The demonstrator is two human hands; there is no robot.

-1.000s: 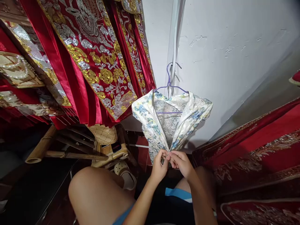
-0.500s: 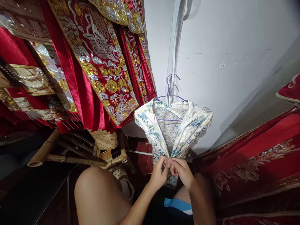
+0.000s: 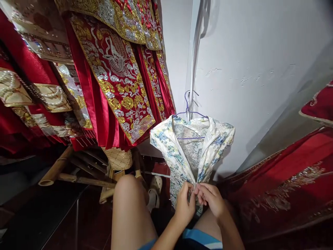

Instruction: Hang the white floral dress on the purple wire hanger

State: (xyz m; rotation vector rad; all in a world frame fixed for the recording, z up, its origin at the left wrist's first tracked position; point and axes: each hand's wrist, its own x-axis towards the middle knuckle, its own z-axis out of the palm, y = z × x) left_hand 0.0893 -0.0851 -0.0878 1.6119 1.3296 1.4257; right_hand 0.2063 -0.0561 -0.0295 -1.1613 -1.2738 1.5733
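A white garment with blue, yellow and green floral print, a short-sleeved shirt (image 3: pixel 173 156), hangs on a purple hanger (image 3: pixel 195 113) against the wall. Its front falls open in a deep V at the top, and the two edges meet low down at my fingers. My left hand (image 3: pixel 186 201) pinches the left front edge at that point. Close beside it, thumb and fingers of my right hand (image 3: pixel 210 198) pinch the right front edge. The fingertips almost touch, and whatever small fastening lies between them is hidden.
Red costumes with gold and silver embroidery (image 3: pixel 122 80) hang on the left. More red embroidered cloth (image 3: pixel 293 180) hangs on the right. A bamboo chair (image 3: pixel 59 166) stands at lower left, and a quilted cream bag (image 3: pixel 118 158) is near it. My bare knee (image 3: pixel 128 194) is below.
The view has tilted and shifted slightly. My left knee has swung inward to the right. Both hands keep pinching the shirt front, now a little lower and to the right.
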